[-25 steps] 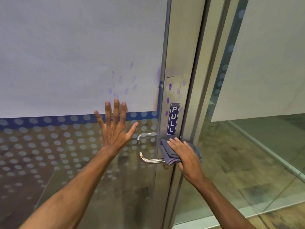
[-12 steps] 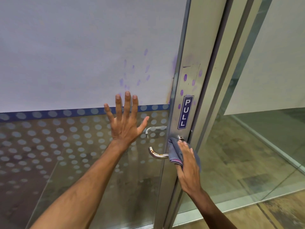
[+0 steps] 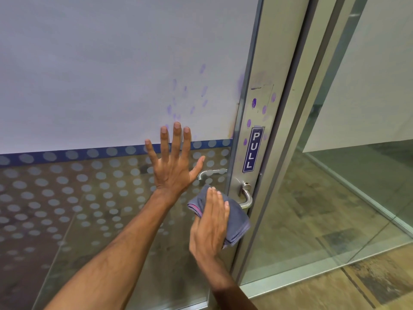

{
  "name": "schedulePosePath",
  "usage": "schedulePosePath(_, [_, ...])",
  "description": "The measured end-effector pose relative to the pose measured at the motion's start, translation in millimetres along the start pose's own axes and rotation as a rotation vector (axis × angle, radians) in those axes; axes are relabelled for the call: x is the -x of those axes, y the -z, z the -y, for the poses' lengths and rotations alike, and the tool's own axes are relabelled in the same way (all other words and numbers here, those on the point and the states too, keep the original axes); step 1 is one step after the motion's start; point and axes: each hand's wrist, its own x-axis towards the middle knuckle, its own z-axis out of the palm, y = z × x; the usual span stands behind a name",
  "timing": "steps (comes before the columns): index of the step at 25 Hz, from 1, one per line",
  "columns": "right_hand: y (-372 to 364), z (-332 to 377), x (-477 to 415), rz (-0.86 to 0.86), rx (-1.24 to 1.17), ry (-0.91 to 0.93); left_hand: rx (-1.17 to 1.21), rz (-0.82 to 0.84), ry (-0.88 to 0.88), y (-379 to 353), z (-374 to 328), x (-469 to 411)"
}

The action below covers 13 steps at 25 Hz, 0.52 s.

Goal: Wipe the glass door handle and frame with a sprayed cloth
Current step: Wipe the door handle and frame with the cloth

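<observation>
Flat and spread wide, the left hand [image 3: 174,166] presses the glass [image 3: 111,86], forearm reaching up from below. Right hand [image 3: 210,222], fingers [image 3: 215,199] straight and together, presses the cloth [image 3: 237,218] over the handle [image 3: 247,198] beside the frame [image 3: 254,104].

**Your hands and forearms: bare, nothing worn**

Your left hand [image 3: 173,166] and right hand [image 3: 209,224] are both bare: no gloves, rings or bands on the fingers in view. Your wrists carry no watch or strap. Both forearms are uncovered to the picture's lower edge, no sleeve showing. Your fingernails are short and unpainted.
</observation>
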Motion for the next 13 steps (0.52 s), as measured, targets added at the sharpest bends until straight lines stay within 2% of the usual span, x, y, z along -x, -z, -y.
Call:
schedulePosePath(2, [-1.7, -4.4, -1.0, 0.036, 0.065, 0.076, 0.007, -0.001, -0.001, 0.3, 0.5, 0.5])
schedulePosePath(6, [7.3, -52.4, -2.3, 0.117, 0.189, 0.372, 0.004, -0.018, -0.015, -0.4, 1.3, 1.2])
schedulePosePath(10, [28.5, -108.2, -24.7, 0.113, -0.020, 0.295, -0.002, -0.037, -0.008, -3.0, 0.4, 0.9])
schedulePosePath(13, [50.0, -141.4, -50.9, 0.209, -0.181, 0.276, -0.006, -0.050, -0.007, -5.3, 0.9, 1.3])
